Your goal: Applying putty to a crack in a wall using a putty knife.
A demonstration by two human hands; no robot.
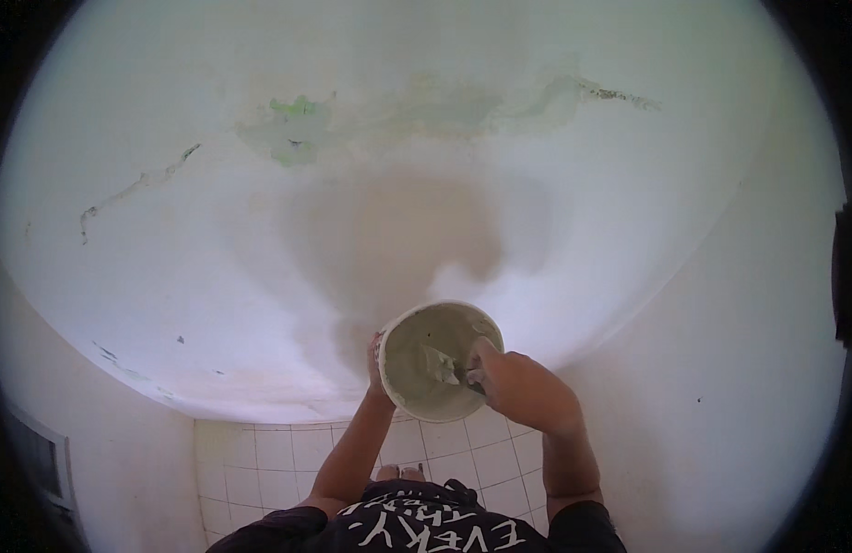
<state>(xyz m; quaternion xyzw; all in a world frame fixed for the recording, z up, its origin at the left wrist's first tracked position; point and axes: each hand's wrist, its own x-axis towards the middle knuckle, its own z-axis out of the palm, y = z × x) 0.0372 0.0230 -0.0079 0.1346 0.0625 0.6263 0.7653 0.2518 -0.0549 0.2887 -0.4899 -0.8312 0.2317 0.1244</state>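
A round white bucket point(426, 318) with grey-white paste inside is held up in front of a white wall or ceiling surface. My left hand point(375, 361) grips the bucket's left rim and side. My right hand point(523, 387) reaches over the bucket's right rim and holds a small putty knife point(449, 369), its blade down in the paste. Both forearms rise from the lower edge of the view.
The white surface point(398, 230) has a brownish damp stain in its middle, green peeling patches point(292, 129) and cracks point(131, 189). White plaster walls stand left and right. A white tiled floor point(269, 452) lies below, with my feet on it. A dark fixture point(843, 276) is on the right wall.
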